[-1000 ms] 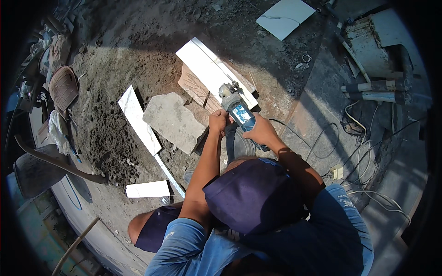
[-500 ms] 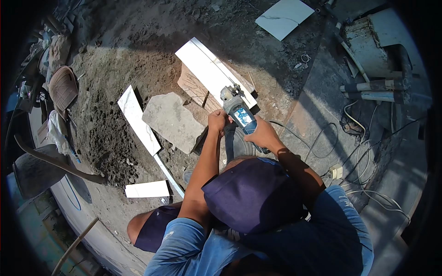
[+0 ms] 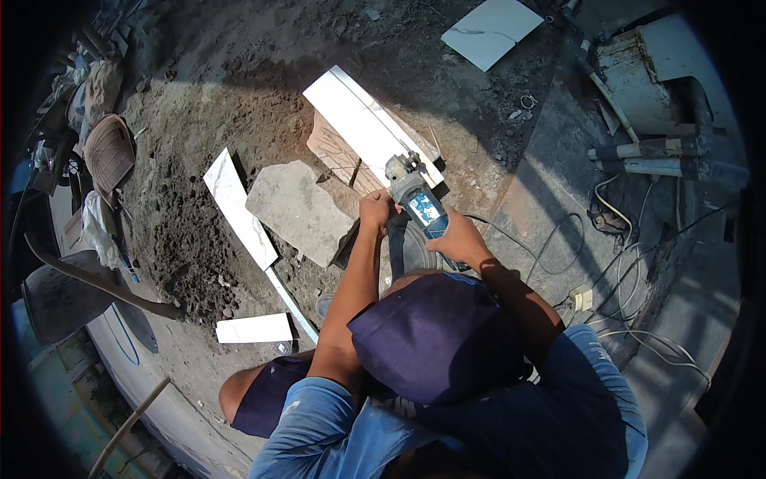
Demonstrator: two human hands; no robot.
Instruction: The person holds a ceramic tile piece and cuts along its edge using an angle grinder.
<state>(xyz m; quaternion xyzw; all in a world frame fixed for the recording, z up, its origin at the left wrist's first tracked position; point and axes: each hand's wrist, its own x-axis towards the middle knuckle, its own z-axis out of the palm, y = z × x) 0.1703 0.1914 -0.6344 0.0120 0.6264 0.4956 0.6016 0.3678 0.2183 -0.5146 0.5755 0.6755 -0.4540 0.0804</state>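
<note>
My right hand [image 3: 456,238] is wrapped round the body of a blue-and-grey angle grinder [image 3: 424,209], whose head sits over the lower end of a white veined tile strip [image 3: 351,112]. The strip lies on a brownish patterned slab [image 3: 333,152]. Just left of the grinder, my left hand [image 3: 377,209] is closed at the slab's near edge; what its fingers grip is hidden. Beside it lies a flat grey stone [image 3: 291,207]. Other white tile pieces [image 3: 231,195] rest on the soil to the left, one short piece [image 3: 254,328] near my knee.
A square white tile [image 3: 491,32] lies at upper right. Pipes [image 3: 642,150], tangled cables and a beige socket block [image 3: 581,298] are to the right. A shovel [image 3: 70,287], a woven pinkish object [image 3: 110,156] and rags are at left; a wooden stick [image 3: 129,423] is at lower left.
The grinder's head has shifted slightly toward me and to the right along the tile strip, with my right hand still on it. My left hand stays in almost the same place.
</note>
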